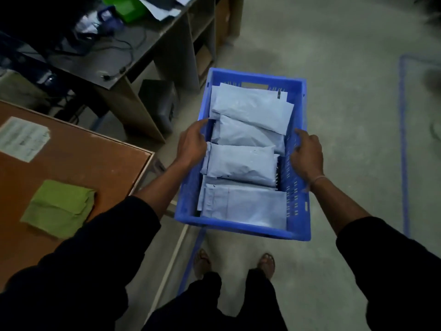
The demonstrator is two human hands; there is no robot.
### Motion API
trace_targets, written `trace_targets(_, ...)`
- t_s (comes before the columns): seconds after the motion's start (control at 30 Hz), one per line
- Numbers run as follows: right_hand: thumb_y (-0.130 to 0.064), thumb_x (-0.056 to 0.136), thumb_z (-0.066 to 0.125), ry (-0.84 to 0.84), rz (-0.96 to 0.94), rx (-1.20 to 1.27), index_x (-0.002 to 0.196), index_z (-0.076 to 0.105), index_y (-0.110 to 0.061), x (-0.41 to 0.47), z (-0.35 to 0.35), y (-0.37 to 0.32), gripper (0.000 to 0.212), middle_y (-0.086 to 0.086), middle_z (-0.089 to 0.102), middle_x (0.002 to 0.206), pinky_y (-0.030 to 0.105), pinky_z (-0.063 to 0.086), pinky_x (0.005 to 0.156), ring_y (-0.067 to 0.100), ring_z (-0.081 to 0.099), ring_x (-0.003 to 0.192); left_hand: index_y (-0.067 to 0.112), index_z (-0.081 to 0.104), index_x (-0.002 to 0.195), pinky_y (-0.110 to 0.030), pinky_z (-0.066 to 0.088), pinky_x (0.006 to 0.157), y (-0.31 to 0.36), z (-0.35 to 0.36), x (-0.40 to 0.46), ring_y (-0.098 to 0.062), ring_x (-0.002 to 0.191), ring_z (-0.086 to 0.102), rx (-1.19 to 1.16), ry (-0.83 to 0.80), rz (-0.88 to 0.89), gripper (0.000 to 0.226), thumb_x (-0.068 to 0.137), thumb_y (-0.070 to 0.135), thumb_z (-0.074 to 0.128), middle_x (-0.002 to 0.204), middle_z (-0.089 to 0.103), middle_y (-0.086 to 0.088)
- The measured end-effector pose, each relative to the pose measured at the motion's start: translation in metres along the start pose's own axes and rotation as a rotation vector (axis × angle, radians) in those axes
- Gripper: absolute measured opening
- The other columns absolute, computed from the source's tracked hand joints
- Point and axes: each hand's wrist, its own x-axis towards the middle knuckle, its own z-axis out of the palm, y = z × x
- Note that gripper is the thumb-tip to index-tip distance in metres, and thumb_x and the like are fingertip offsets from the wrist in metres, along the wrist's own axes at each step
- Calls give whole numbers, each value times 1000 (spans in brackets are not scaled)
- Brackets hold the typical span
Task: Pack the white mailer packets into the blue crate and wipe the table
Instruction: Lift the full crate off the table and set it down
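Note:
I hold the blue crate [298, 225] in the air over the floor, to the right of the brown table [78, 161]. My left hand [192, 144] grips its left rim and my right hand [306, 155] grips its right rim. Several white mailer packets [241, 164] lie stacked inside, filling the crate from front to back. A folded green cloth [59, 207] lies on the table near its front right corner.
A white paper sheet [22, 138] is stuck on the table at the left. A dark desk [133, 39] with cables and a green box stands behind. A black box [158, 103] sits on the floor beside it. Blue tape lines [404, 144] mark the concrete floor.

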Motion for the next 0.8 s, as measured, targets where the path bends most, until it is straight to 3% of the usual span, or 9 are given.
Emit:
trace_targets(0.13,-1,89,45,-86,86,14,144,46,-18,8,50,43,57,22,48,126,38,45,88,44,56,107,16,56,145,-40,50,100,-48,60,8,-37,114,65,-15,-73,-31,58,90,-3,48,139,63,-12)
trace_targets(0.3,-2,85,49,-185,195,1,135,49,-17,11,116,107,52,21,47,123,40,45,81,45,57,100,13,62,138,-47,55,82,-100,140,13,-49,91,65,-65,-152,-125,56,88,-9,49,106,69,-33)
trace_targets(0.37,-3,83,51,-211,223,7,128,51,-16,11,138,125,47,19,47,121,39,45,78,44,58,95,12,62,136,-48,55,80,-119,162,16,-52,95,64,-96,-184,-163,56,87,-10,47,109,68,-35)
trace_targets(0.43,-4,82,52,-243,256,10,123,51,-16,13,164,150,43,18,48,119,41,46,77,44,59,91,11,63,134,-39,53,72,-142,193,20,-44,93,67,-109,-220,-186,53,87,-10,48,112,68,-32)
trace_targets(0.47,-4,81,53,-252,271,12,121,51,-15,15,179,165,42,18,48,119,41,46,76,44,59,90,10,63,133,-28,50,64,-154,210,22,-34,81,68,-118,-243,-192,52,87,-11,48,110,69,-29)
trace_targets(0.53,-4,80,54,-266,299,12,119,51,-14,17,209,193,40,18,48,118,41,45,73,43,58,89,4,61,133,-8,39,53,-173,242,24,-8,60,54,-132,-291,-189,52,88,-15,45,100,64,-17)
trace_targets(0.57,-4,81,54,-271,315,14,119,51,-14,19,224,206,39,18,48,118,39,43,71,43,58,88,2,60,134,-5,35,50,-183,258,26,1,54,48,-147,-312,-190,52,88,-18,43,96,60,-11)
trace_targets(0.67,-6,82,57,-289,366,15,117,50,-14,26,270,243,37,17,47,118,36,36,68,43,57,88,6,60,132,-9,31,41,-215,302,32,0,37,45,-165,-354,-223,55,88,-20,40,78,53,-4)
trace_targets(0.8,-7,82,57,-309,438,33,118,49,-15,36,330,291,37,17,46,119,37,38,69,43,57,89,19,59,124,-12,30,39,-265,363,42,-3,34,41,-156,-394,-226,57,87,-20,41,64,50,-1)
